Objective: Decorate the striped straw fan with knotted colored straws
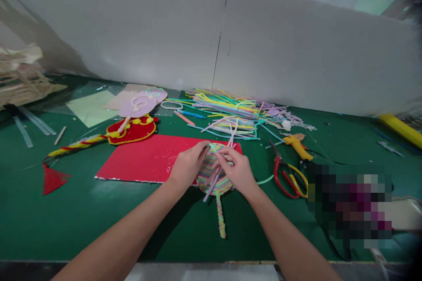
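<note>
A round fan covered in rows of pastel pipe cleaners lies partly over a red board, its twisted handle pointing toward me. My left hand is at the fan's upper left, thumb and fingers pinching a mint-green pipe cleaner. Over the fan's right side, my right hand is closed at the other end of that piece. Lilac pipe cleaners cross the fan beneath the right fingers and stick up behind them. The fingers hide much of the fan's upper part.
Loose pipe cleaners are heaped behind the red board. On the right lie red-and-yellow-handled scissors, a yellow glue gun and a blurred-out patch. A red fan with tassel and a lilac fan lie left, before a grey partition.
</note>
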`<state>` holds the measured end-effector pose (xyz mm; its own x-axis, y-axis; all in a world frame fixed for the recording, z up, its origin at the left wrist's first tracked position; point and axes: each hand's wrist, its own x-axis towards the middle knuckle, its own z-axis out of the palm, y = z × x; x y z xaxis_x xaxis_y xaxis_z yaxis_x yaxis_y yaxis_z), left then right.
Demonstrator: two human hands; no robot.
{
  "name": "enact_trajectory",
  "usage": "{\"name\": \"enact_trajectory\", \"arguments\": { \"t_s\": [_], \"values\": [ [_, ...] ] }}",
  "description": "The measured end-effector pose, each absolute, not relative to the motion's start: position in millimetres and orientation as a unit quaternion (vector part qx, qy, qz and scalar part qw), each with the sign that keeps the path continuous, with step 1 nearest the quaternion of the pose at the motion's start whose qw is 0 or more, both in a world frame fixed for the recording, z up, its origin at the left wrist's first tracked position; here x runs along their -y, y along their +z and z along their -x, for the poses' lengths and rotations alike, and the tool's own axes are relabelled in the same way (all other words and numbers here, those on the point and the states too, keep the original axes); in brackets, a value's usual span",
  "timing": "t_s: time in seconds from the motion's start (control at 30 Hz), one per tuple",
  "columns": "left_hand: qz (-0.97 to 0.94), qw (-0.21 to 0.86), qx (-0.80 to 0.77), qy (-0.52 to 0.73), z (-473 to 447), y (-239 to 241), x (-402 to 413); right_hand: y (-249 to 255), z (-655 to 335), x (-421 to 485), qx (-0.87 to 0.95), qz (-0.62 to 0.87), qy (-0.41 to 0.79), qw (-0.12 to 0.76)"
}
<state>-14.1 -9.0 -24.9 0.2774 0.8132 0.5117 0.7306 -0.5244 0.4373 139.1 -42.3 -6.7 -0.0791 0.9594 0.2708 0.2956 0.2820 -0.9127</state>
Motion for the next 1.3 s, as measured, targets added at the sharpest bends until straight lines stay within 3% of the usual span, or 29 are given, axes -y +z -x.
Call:
{"name": "enact_trajectory", "arguments": {
  "t_s": [0.4, 0.77, 1.0, 1.13, 1.3],
  "values": [
    [-0.770, 0.093, -0.504, 0.381, 8.8, -21.4, 12.6, -5.9, -136.9, 41.9, 0.637, 0.483, 0.370, 0.474],
    [-0.670, 0.382, -0.453, 0.447, 4.7, -12.4, 8.5, -5.3, -142.2, 40.6, 0.615, 0.485, 0.378, 0.493],
    [-0.676, 0.516, -0.361, 0.383, 7.6, 2.3, 8.6, 5.5, -152.3, 39.6, 0.669, 0.494, 0.308, 0.462],
    [-0.716, 0.534, -0.321, 0.314, 5.7, 10.2, 9.3, 11.6, -159.3, 37.7, 0.684, 0.480, 0.353, 0.421],
    [-0.687, 0.531, -0.335, 0.366, -5.9, 26.3, 7.5, 32.5, -158.1, 35.7, 0.613, 0.487, 0.424, 0.456]
  ]
}}
